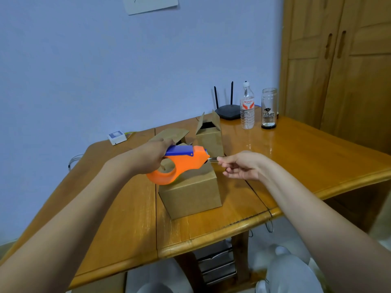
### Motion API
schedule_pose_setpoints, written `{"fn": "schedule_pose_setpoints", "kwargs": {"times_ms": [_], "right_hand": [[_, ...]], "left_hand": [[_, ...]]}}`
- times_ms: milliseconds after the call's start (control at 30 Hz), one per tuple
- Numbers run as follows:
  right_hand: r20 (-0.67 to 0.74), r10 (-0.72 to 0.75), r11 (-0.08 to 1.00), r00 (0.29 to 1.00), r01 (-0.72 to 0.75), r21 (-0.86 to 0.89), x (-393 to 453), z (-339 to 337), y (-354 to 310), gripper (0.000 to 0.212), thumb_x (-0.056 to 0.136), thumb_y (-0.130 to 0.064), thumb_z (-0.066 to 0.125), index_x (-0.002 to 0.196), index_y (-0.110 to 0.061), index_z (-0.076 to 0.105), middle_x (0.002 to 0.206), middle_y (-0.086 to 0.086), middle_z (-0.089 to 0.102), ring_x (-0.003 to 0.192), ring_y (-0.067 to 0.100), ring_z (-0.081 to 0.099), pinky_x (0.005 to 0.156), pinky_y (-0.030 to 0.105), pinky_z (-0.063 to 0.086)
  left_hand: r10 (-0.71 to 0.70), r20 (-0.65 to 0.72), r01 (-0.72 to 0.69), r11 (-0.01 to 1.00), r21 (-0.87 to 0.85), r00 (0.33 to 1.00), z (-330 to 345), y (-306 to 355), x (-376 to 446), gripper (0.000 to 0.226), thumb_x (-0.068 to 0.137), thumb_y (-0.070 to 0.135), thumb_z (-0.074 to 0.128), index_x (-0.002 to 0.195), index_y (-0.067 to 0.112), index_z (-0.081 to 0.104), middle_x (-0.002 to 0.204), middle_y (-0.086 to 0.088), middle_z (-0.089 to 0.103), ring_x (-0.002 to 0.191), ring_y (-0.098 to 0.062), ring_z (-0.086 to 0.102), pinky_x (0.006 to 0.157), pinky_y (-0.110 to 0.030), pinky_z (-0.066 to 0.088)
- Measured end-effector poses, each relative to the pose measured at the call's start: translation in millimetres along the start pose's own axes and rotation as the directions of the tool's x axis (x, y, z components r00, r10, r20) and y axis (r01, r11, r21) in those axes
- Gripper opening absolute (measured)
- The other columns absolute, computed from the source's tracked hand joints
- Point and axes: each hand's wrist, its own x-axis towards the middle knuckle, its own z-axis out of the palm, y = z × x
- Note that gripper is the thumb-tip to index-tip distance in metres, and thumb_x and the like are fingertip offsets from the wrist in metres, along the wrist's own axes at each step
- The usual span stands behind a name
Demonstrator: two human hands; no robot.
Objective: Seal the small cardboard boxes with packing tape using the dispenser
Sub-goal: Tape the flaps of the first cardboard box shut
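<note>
Head view, looking down at my own arms over the glossy orange-brown wooden table (296,157). My left hand (151,156) is curled round the handle of the orange plastic tape dispenser with the blue top piece (179,160), holding it just above the closed plain brown cardboard box (190,191) near the table's front edge. My right hand (241,166) has thumb and forefinger pinched together at the dispenser's mouth, on what I take to be the free end of the clear packing tape (212,159) — it is thin and hard to make out.

The dispenser looks light and rigid, so a firm wrap on the handle should steer it. The tape end will be limp and sticky; I would hold it only at the very tip and keep it taut, or it may fold on itself. The box looks light and hollow and may slide on the polished wood, so I should press down while pulling.

Behind it stand a second brown cardboard box with raised flaps (209,136) and another partly hidden by my left hand — both not yet sealed, I judge.
</note>
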Motion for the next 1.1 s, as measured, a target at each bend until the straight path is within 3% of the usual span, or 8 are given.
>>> {"fn": "schedule_pose_setpoints", "kwargs": {"times_ms": [167,300,400,667,900,1100], "right_hand": [[-0.014,-0.040,0.999,0.999,0.040,-0.002,1,-6,-2,0.018,0.087,-0.009,0.075,0.097,0.004,0.069,0.058,0.001,0.065,0.057,0.010,0.055,0.061,0.027,0.061],[-0.045,-0.054,0.998,0.998,0.055,0.004,1,-11,0,0.016,0.087,-0.009,0.075,0.093,0.004,0.069,0.058,0.002,0.065,0.056,0.010,0.055,0.060,0.027,0.061],[-0.099,-0.081,0.997,0.992,0.082,0.009,-1,-21,3,0.014,0.088,-0.007,0.074,0.090,0.005,0.068,0.066,0.006,0.063,0.059,0.012,0.055,0.061,0.029,0.062],[-0.112,-0.039,0.998,0.993,0.043,0.036,1,-33,26,0.026,0.083,-0.014,0.078,0.099,0.005,0.072,0.069,0.005,0.065,0.068,0.016,0.059,0.064,0.032,0.062],[-0.080,0.016,0.984,0.997,-0.001,0.178,5,-35,37,0.039,0.067,-0.016,0.082,0.100,0.003,0.074,0.071,0.004,0.061,0.066,0.015,0.056,0.066,0.033,0.061],[-0.076,0.029,0.976,0.997,-0.012,0.215,4,-26,47,0.025,0.078,-0.012,0.080,0.099,0.001,0.073,0.074,0.005,0.061,0.066,0.014,0.056,0.067,0.033,0.061]], "left_hand": [[-0.022,-0.027,0.021,1.000,-0.021,0.999,0,-3,-3,0.047,0.097,0.000,0.050,0.139,0.021,0.045,0.122,-0.005,0.058,0.096,-0.018,0.054,0.078,-0.026,0.040],[-0.011,-0.046,0.010,1.000,-0.021,0.999,3,3,-1,0.045,0.097,-0.002,0.051,0.137,0.018,0.047,0.110,-0.001,0.054,0.093,-0.016,0.050,0.077,-0.025,0.037],[-0.037,-0.044,0.037,0.999,0.004,0.998,1,-3,-4,0.044,0.096,-0.002,0.048,0.134,0.019,0.048,0.112,-0.003,0.055,0.093,-0.018,0.051,0.076,-0.026,0.038],[-0.062,-0.063,0.061,0.998,-0.024,0.996,3,-13,-11,0.035,0.098,-0.002,0.047,0.119,0.025,0.045,0.102,0.002,0.052,0.085,-0.013,0.049,0.062,-0.017,0.033],[-0.114,-0.087,0.104,0.988,-0.117,0.990,8,-5,-8,0.037,0.097,-0.002,0.051,0.128,0.018,0.047,0.113,-0.003,0.056,0.093,-0.020,0.054,0.075,-0.028,0.040],[-0.142,-0.074,0.125,0.973,-0.193,0.987,8,-7,-12,0.034,0.100,0.002,0.049,0.122,0.027,0.045,0.103,0.001,0.057,0.086,-0.013,0.053,0.070,-0.028,0.044]]}}
